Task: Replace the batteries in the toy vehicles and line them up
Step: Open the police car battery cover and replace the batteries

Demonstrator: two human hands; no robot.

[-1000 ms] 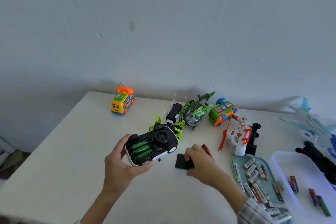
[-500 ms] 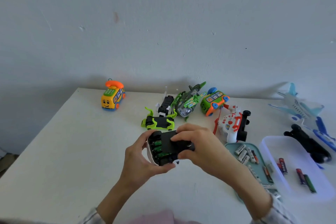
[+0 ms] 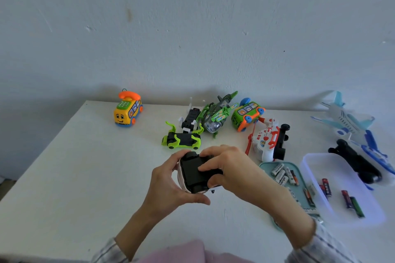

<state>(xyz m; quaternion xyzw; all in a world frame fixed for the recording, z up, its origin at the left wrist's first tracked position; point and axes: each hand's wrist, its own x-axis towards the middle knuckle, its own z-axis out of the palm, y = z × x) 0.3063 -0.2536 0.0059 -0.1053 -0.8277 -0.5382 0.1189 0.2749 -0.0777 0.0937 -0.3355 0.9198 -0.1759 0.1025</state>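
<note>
pale wall is seen behind a white worktop (image 3: 70, 177), whose left edge and far left corner are in view; the left half is bare apart from a yellow bus toy (image 3: 127, 111) near the far edge. between the hands, above the worktop's near middle, a black and white toy car (image 3: 193, 174) is held upside down: it is cupped by the curled fingers of the left hand (image 3: 168, 186), while its black underside is gripped and pressed by the right hand (image 3: 230, 168). beyond it lie a green and black car (image 3: 181, 140), a green helicopter (image 3: 218, 116), a green bus (image 3: 248, 115) and a white and red toy (image 3: 267, 141). at the right, batteries (image 3: 280, 174) are heaped in a teal tray (image 3: 297, 165), and a few darker batteries (image 3: 350, 199) lie in a clear tub (image 3: 307, 161). a blue toy plane (image 3: 346, 119) is set at the far right.
</note>
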